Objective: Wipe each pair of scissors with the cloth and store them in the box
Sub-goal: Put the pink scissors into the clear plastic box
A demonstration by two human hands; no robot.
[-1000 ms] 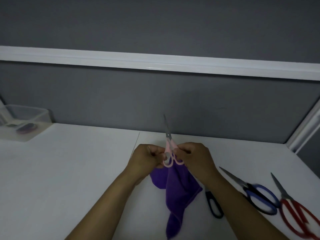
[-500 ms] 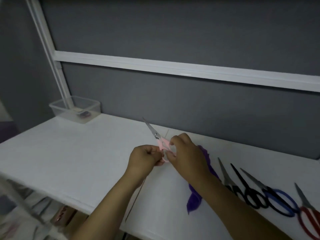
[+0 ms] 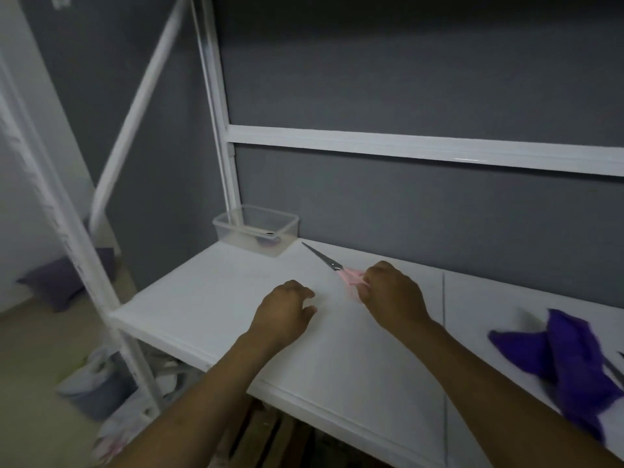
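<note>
My right hand (image 3: 391, 293) grips the pink-handled scissors (image 3: 329, 262) by their handles, blades closed and pointing up-left toward the clear plastic box (image 3: 256, 231). The box stands at the table's far left corner against the grey wall, with a dark item inside. My left hand (image 3: 287, 307) hovers over the white table (image 3: 209, 298) with loosely curled fingers and holds nothing. The purple cloth (image 3: 570, 363) lies crumpled on the table at the right, apart from both hands.
A blade tip of another pair of scissors (image 3: 613, 369) shows at the right edge beside the cloth. White frame posts (image 3: 219, 130) rise behind the box. Left of the table the floor holds a grey cushion (image 3: 64, 282) and bags (image 3: 98, 383).
My left hand has let go of the pink scissors. The cloth now lies on the table at the right. The view has swung left and the scissors have moved toward the box.
</note>
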